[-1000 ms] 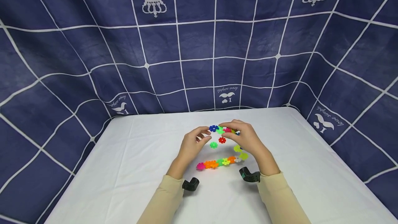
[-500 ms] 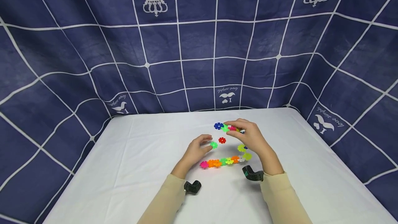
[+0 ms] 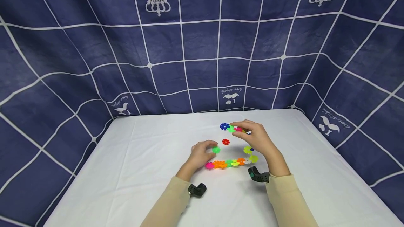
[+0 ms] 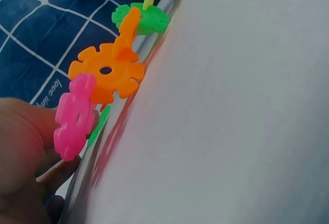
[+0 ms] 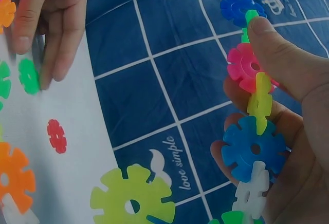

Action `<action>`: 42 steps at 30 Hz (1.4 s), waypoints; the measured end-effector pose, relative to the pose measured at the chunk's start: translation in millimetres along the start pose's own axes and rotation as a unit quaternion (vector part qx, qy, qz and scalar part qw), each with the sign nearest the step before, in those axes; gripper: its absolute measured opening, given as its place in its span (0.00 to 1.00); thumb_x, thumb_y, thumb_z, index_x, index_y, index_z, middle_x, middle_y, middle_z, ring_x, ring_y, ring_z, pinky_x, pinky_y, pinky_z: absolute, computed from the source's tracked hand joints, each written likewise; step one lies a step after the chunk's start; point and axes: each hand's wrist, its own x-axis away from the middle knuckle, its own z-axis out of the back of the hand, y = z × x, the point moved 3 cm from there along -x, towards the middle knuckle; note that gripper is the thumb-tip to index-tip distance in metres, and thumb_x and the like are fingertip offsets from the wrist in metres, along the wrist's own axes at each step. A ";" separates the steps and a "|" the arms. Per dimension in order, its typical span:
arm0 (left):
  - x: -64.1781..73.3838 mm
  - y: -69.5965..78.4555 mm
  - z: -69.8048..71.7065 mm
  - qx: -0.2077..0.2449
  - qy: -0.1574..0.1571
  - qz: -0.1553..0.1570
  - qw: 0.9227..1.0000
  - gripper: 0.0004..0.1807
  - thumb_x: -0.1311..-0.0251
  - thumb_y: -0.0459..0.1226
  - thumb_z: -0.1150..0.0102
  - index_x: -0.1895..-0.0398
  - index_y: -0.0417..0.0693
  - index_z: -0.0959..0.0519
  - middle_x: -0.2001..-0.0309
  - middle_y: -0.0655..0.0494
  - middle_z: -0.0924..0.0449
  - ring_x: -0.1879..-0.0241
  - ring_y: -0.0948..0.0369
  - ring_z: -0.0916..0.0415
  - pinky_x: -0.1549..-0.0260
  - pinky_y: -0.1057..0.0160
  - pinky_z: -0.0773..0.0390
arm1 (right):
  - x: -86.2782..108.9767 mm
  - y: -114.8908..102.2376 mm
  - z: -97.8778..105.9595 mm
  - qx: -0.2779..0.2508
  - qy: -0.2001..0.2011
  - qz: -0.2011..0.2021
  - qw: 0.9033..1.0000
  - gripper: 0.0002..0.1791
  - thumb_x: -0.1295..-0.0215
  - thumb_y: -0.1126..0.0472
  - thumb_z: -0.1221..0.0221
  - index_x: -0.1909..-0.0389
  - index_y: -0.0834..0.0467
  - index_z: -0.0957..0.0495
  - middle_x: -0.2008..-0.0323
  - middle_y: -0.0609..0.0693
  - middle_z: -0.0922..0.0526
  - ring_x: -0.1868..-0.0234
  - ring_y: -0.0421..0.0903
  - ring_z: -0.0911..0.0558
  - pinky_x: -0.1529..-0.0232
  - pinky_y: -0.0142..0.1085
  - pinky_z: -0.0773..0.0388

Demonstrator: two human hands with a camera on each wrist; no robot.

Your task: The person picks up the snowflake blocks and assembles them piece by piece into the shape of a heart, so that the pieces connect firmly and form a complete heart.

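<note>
My right hand (image 3: 257,136) pinches a chain of interlocking plastic snowflake discs (image 3: 222,164) near its raised end, thumb on a green disc (image 5: 247,33). Beyond the thumb sticks out a dark blue end disc (image 3: 224,126). Pink, yellow, blue and white discs trail along the palm in the right wrist view. The chain bends round and runs left to a pink end disc (image 4: 74,118), which overlaps my left hand in the left wrist view. My left hand (image 3: 199,154) reaches low to the table, thumb and fingers pinching a loose green snowflake disc (image 3: 216,150) by its edges.
A loose red snowflake disc (image 3: 226,142) lies on the white tablecloth (image 3: 145,164), between the two hands. Behind the table hangs a dark blue checked curtain (image 3: 202,41). Black wrist cameras (image 3: 197,190) sit under both forearms.
My left hand has left the chain's blue end, come down toward me and taken hold of the loose green disc, shifting it slightly. My right hand has drifted right with the chain.
</note>
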 end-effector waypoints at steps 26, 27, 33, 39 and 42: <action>2.3 10.2 22.3 0.074 0.045 0.030 0.996 0.07 0.45 0.34 0.27 0.63 0.49 0.13 0.67 0.55 0.24 0.66 0.61 0.29 0.67 0.69 0.27 | 1.4 -3.0 -6.2 -0.005 -0.018 0.006 1.000 0.19 0.38 0.53 0.32 0.45 0.46 0.16 0.47 0.49 0.14 0.55 0.47 0.21 0.54 0.39 0.19; 2.1 11.8 24.4 0.082 0.050 0.031 0.995 0.07 0.46 0.34 0.27 0.63 0.50 0.13 0.67 0.55 0.23 0.66 0.61 0.29 0.67 0.69 0.26 | 1.2 -3.0 -6.5 -0.004 -0.018 0.007 1.000 0.19 0.38 0.53 0.32 0.45 0.45 0.16 0.47 0.49 0.14 0.55 0.47 0.21 0.53 0.40 0.19; 3.1 21.0 37.0 0.180 0.069 0.044 0.980 0.05 0.41 0.33 0.31 0.63 0.42 0.17 0.65 0.47 0.15 0.68 0.55 0.18 0.67 0.64 0.16 | 0.8 -5.0 -8.8 -0.006 -0.022 0.014 1.000 0.18 0.37 0.53 0.32 0.46 0.45 0.17 0.47 0.47 0.14 0.54 0.47 0.19 0.51 0.43 0.18; 3.3 32.2 46.8 0.306 0.062 0.027 0.950 0.07 0.29 0.33 0.45 0.55 0.39 0.30 0.59 0.36 0.13 0.67 0.49 0.11 0.66 0.55 0.12 | 1.2 -6.8 -9.0 -0.027 -0.031 0.021 0.999 0.18 0.36 0.53 0.33 0.45 0.47 0.17 0.47 0.48 0.15 0.55 0.47 0.20 0.51 0.43 0.18; 4.4 38.4 52.0 0.321 0.065 0.019 0.945 0.08 0.28 0.35 0.47 0.51 0.42 0.31 0.68 0.41 0.12 0.77 0.54 0.14 0.70 0.56 0.13 | 1.5 -7.8 -9.6 -0.034 -0.036 0.021 0.999 0.18 0.36 0.53 0.33 0.45 0.47 0.17 0.47 0.48 0.15 0.51 0.50 0.18 0.48 0.45 0.18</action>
